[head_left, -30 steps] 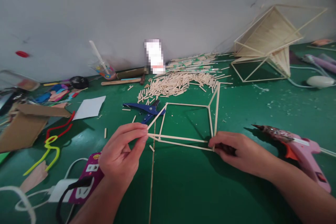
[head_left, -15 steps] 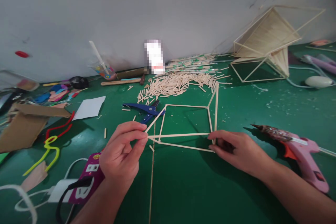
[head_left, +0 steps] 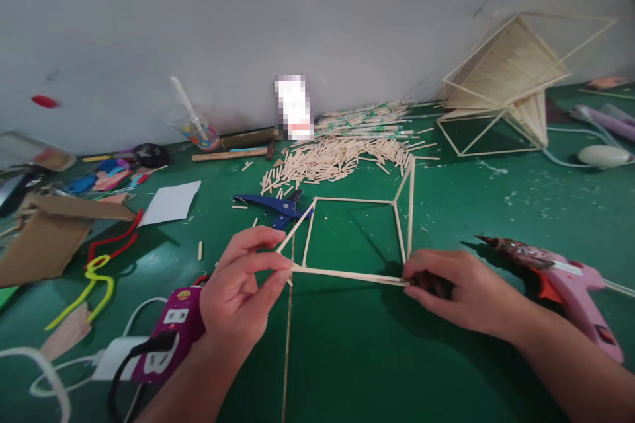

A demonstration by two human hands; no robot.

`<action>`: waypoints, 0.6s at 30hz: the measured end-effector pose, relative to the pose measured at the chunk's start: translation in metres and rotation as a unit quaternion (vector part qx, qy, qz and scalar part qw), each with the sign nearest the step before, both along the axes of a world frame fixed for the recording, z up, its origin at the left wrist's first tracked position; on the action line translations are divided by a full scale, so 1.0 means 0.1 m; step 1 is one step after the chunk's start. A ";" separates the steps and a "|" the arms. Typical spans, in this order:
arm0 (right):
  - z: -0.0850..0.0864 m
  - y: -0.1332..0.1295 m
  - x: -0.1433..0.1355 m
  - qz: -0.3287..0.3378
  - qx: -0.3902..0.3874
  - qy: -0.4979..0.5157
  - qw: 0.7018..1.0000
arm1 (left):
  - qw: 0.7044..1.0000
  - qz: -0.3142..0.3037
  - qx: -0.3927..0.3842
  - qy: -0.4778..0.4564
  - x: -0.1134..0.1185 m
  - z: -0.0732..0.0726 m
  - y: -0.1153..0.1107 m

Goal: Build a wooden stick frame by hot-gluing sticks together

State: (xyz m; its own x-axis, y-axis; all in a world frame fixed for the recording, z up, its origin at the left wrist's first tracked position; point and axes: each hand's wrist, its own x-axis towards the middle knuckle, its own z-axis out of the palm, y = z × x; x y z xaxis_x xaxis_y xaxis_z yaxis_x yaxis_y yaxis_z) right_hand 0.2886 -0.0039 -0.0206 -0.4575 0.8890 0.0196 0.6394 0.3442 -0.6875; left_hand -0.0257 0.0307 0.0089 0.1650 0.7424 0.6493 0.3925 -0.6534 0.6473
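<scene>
My left hand [head_left: 243, 281] pinches the left end of a thin wooden stick [head_left: 347, 274] between thumb and fingers. At the stick's right end, my right hand [head_left: 449, 284] is closed on it, its fingertips partly hidden at the near right corner. The stick lies along the near edge of a frame of thin sticks [head_left: 355, 199], overlapping that edge in view. The frame has a four-sided part and slanting sticks at both sides; those at the right meet in a raised point. Just beyond my left hand lie blue-handled cutters [head_left: 270, 203].
A pink hot glue gun [head_left: 570, 277] lies at the right. Behind the frame are a heap of short sticks [head_left: 327, 162] and a phone [head_left: 294, 106]. A larger stick structure [head_left: 510, 79] stands back right. A purple power strip [head_left: 173, 324] with cables sits by my left forearm; a hammer [head_left: 233, 154] lies behind.
Both hands have lowered the stick toward me, from above the frame's near edge to along it. My left hand has also shifted slightly right. The frame stays in place.
</scene>
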 end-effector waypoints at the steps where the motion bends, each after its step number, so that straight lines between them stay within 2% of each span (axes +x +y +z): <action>1: -0.01 0.01 0.00 0.005 -0.003 -0.011 1.000 | 1.000 -0.004 0.000 0.005 0.00 0.00 0.00; 11: 0.00 0.02 0.01 0.019 -0.002 -0.039 0.999 | 0.998 -0.010 0.051 0.044 0.02 0.04 0.00; 18: -0.03 0.03 -0.01 0.014 -0.008 -0.046 0.999 | 0.995 0.030 0.068 0.061 0.00 0.00 -0.01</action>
